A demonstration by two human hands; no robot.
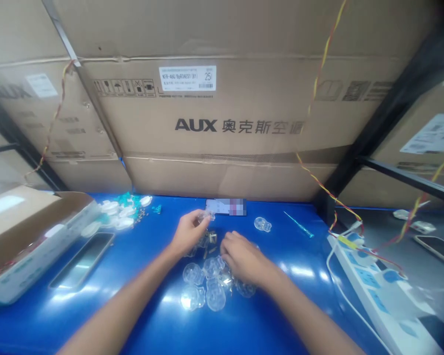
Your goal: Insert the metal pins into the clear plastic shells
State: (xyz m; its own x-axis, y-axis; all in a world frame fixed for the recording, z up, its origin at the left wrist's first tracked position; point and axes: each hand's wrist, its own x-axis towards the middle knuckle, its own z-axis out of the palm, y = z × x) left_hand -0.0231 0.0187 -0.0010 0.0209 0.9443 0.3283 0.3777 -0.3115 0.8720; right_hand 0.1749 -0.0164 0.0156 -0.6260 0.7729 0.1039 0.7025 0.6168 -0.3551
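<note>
My left hand (190, 230) is closed, thumb and fingers pinching a clear plastic piece (209, 215) above the blue table. My right hand (244, 256) sits lower and to the right, its fingers curled down over the pile; whatever they grip is hidden. Several clear rounded plastic pieces (215, 295) lie in front of and under the hands. Between the hands are small metal parts (212, 238), too blurred to name. A single clear plastic piece (262, 224) lies apart, to the right of the pile.
A phone (82, 260) and an open cardboard box (33, 236) are on the left, near white and green plastic parts (120, 212). Behind the hands lies another phone-like device (225, 207). At right are a thin blue-green tool (299, 225) and a power strip (377, 291). Large cartons (225, 162) stand behind.
</note>
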